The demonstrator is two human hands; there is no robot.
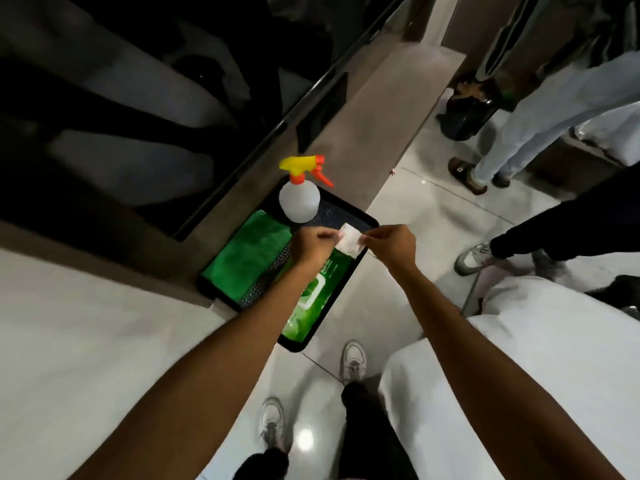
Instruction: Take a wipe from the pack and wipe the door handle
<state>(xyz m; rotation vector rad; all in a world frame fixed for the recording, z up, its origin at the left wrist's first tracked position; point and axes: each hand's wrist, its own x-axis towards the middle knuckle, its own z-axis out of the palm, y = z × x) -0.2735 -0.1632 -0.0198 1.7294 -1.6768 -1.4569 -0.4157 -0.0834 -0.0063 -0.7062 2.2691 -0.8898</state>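
Glossy pale floor tiles [408,209] below, brown ledge [349,140] alongside. Left hand [313,242] and right hand [394,242] both pinched shut on a white wipe [350,240], held stretched between them above the far end of the green wipe pack [311,299]. Pack lying in a black tray [372,221], beside a folded green cloth [252,254]. White spray bottle [299,199] with yellow-and-orange trigger upright at the tray's far end. White sneakers [354,362] near the bottom edge.
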